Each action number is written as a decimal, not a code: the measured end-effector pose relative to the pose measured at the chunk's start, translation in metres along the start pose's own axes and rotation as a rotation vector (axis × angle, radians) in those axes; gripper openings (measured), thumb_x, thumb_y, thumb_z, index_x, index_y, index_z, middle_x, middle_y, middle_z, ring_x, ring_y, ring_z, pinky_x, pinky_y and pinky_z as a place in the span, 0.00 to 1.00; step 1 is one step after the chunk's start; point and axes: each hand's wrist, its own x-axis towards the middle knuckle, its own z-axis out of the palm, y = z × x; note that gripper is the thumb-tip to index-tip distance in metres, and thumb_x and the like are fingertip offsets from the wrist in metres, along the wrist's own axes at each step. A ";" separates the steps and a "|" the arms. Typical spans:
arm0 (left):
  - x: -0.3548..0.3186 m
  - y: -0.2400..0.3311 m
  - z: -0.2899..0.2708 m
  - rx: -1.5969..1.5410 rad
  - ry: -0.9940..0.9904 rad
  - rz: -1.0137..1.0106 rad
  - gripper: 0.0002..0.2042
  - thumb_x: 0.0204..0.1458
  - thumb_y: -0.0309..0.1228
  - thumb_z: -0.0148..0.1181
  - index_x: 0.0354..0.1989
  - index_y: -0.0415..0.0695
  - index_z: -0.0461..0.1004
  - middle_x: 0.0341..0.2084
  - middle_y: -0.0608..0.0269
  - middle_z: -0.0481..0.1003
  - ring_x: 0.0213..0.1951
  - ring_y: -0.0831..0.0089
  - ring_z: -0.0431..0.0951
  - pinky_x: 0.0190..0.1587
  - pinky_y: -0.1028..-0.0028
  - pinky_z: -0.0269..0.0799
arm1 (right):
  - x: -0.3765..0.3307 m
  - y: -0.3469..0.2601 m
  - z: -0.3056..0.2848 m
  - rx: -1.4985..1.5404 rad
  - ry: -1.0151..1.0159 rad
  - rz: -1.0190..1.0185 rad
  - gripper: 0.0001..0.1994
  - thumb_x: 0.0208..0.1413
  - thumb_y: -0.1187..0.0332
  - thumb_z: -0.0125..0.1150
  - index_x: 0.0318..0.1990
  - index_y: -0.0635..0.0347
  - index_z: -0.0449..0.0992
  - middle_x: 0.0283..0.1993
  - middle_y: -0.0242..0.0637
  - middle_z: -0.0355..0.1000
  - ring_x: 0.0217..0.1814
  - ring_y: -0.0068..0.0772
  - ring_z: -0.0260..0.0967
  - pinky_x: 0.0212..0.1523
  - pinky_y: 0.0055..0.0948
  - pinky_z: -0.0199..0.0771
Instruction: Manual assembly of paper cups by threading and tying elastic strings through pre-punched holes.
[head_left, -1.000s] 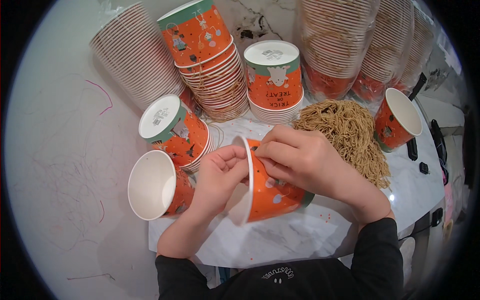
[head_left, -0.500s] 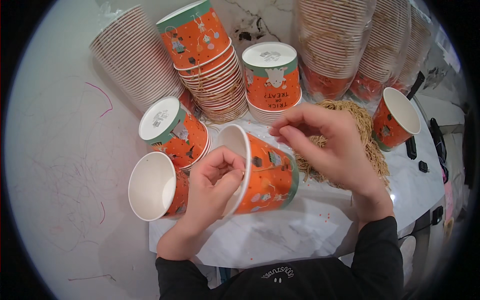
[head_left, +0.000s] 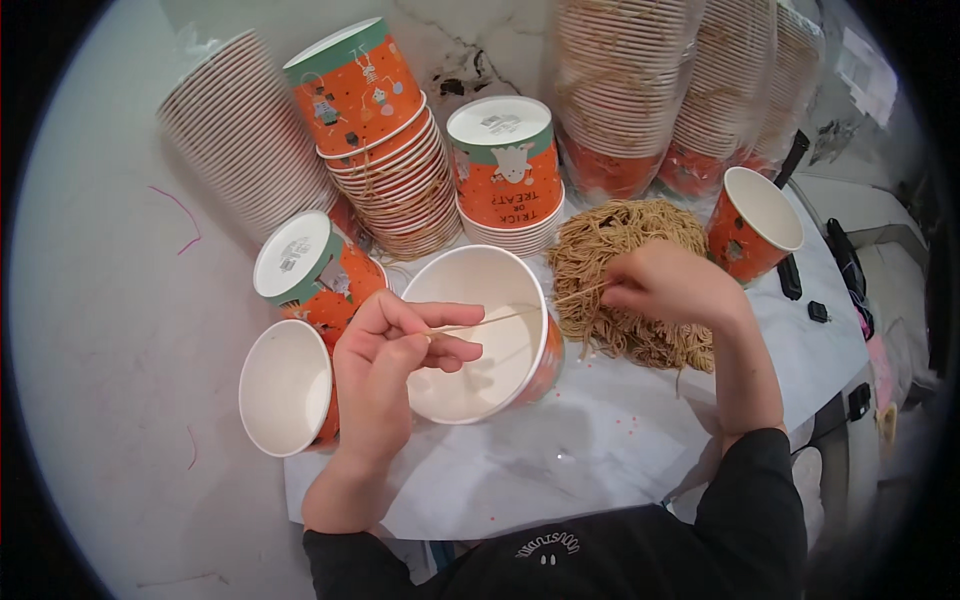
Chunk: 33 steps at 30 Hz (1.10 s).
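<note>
A thin tan cord [head_left: 520, 314] stretches across the mouth of a large orange paper bucket [head_left: 460, 275] with a white inside. My left hand [head_left: 378, 365] pinches one end between thumb and fingers, with other fingers extended in front of the opening. My right hand [head_left: 668, 288] grips the cord farther along, over a heap of tan cords [head_left: 630, 228]. The bucket lies tilted on the table, its mouth facing me. Whether the cord passes through its wall, I cannot make out.
A white-lined bucket [head_left: 285, 390] stands tipped at left, beside an upturned one [head_left: 340, 290]. Behind are nested stacks [head_left: 395, 195], an upturned bucket stack [head_left: 505, 180] and plastic-wrapped stacks [head_left: 620, 90]. Another bucket [head_left: 755, 225] sits at the right, near small black objects [head_left: 790, 277].
The bucket has turned so its mouth faces me. My left hand has come away from its rim with the cord, and my right hand has moved lower, now drawing the cord taut. The view has shifted slightly.
</note>
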 end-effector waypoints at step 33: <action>-0.004 0.020 -0.002 0.184 0.018 0.090 0.04 0.59 0.28 0.55 0.37 0.40 0.71 0.48 0.47 0.79 0.47 0.70 0.79 0.51 0.72 0.71 | 0.093 -0.087 -0.007 1.090 0.309 -0.228 0.13 0.64 0.76 0.59 0.55 0.70 0.76 0.46 0.39 0.80 0.40 0.21 0.78 0.45 0.22 0.81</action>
